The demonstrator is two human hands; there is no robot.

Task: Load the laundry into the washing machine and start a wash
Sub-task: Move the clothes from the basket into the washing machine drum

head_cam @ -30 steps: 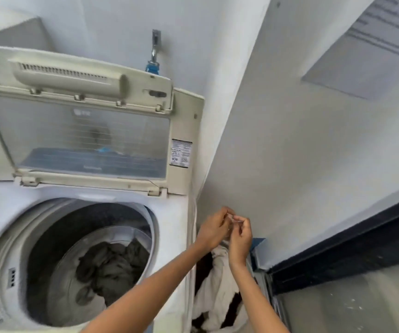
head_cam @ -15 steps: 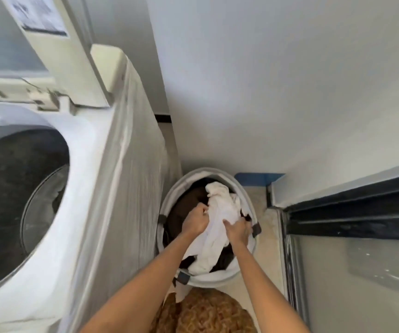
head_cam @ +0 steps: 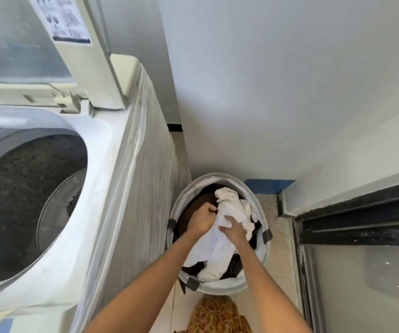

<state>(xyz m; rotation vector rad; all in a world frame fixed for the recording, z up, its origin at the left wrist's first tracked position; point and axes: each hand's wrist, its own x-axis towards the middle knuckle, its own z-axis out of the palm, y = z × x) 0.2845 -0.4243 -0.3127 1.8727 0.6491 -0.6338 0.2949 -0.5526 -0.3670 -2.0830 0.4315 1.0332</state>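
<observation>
A white garment [head_cam: 227, 227] lies heaped on top of dark clothes [head_cam: 193, 212] inside a round laundry basket [head_cam: 264, 255] on the floor, and both of a person's bare hands are in it. The left hand [head_cam: 203, 218] has its fingers curled into the cloth at the garment's left edge, a closed grip on the white fabric. The right hand [head_cam: 234, 230] sits just beside it, its fingers bent over a fold of the same garment, holding it from the near side. Both forearms reach down into the basket from the bottom of the view.

Beyond the grip, the rest of the white garment bunches up toward the basket's far rim; nearer than the grip, it trails over the dark clothes toward the near rim. Dark clips [head_cam: 266, 235] sit on the basket's pale rim to either side of the hands.

To the left of the grip, just beside the basket, stands a top-loading washing machine [head_cam: 121, 188], its side wrapped in clear plastic film. Its lid [head_cam: 78, 44] is raised, with a printed label on the frame, and the perforated drum [head_cam: 20, 193] is open to view. A white wall [head_cam: 277, 92] rises behind the basket, and a dark-framed door [head_cam: 361, 236] runs along the right. A patterned orange fabric [head_cam: 217, 316] shows below the basket.
</observation>
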